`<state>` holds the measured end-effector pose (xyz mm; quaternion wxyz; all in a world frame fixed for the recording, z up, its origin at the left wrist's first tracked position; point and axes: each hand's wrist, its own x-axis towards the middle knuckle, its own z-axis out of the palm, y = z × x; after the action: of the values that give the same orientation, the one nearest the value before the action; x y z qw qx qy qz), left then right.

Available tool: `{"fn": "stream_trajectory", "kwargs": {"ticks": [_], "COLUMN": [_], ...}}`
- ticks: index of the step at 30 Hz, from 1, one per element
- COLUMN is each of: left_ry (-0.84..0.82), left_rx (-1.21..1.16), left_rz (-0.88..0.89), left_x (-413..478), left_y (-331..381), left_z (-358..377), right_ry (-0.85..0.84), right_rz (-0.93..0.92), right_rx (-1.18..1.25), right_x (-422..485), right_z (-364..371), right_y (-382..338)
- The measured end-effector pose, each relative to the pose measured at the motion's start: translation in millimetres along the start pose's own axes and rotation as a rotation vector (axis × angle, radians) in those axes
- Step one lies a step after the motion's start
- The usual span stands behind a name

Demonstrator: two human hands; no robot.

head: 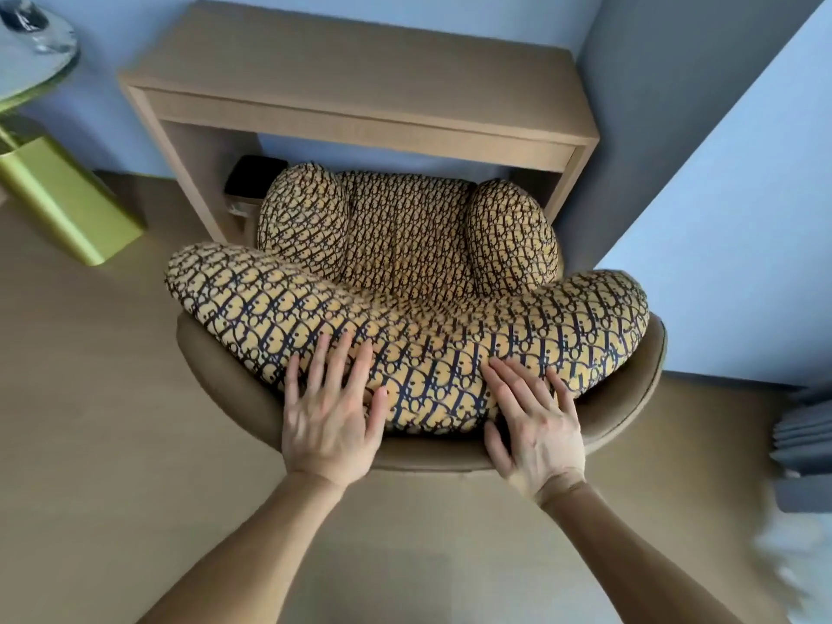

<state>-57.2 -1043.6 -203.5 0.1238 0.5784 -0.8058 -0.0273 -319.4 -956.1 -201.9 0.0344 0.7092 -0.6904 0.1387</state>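
Cushion under flat left hand and right hand, fingers straight, chair at wooden desk

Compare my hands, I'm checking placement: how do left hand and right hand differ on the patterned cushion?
The left hand spreads its fingers wide; the right hand holds them closer together. The left thumb lies on the patterned cushion; the right thumb sits at the chair rim. Both lie flat on it.

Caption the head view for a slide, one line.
Left hand and right hand rest flat on the plump yellow-and-navy patterned cushion of a tan round chair at a light wooden desk.
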Motion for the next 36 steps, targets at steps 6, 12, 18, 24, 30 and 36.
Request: {"fn": "stream_trajectory", "kwargs": {"ticks": [6, 12, 18, 24, 30, 36], "left_ry": [0.027, 0.042, -0.059, -0.117, -0.131, -0.137], "left_rx": [0.008, 0.011, 0.096, 0.184, 0.207, 0.192], "left_rz": [0.011, 0.012, 0.030, 0.044, 0.039, 0.026], "left_x": [14.7, 10.2, -0.5, -14.9, -32.8, -53.8], "left_y": [-22.8, -19.9, -16.4, -7.0, 19.3, 48.5], "left_z": [-1.0, -4.3, -5.4, -4.7, -0.5, 5.3], "right_ry": [0.002, -0.028, -0.060, -0.094, -0.124, -0.162], "right_rz": [0.027, 0.034, 0.020, -0.001, -0.020, -0.036], "right_rx": [-0.008, -0.015, -0.006, 0.012, 0.020, 0.018], "right_x": [13.4, 10.9, 4.1, -6.0, -22.1, -42.7], "right_z": [8.3, 9.5, 7.7, 3.5, 1.4, -4.1], "right_y": [-20.7, -22.2, -18.7, -13.6, 8.1, 31.9]}}
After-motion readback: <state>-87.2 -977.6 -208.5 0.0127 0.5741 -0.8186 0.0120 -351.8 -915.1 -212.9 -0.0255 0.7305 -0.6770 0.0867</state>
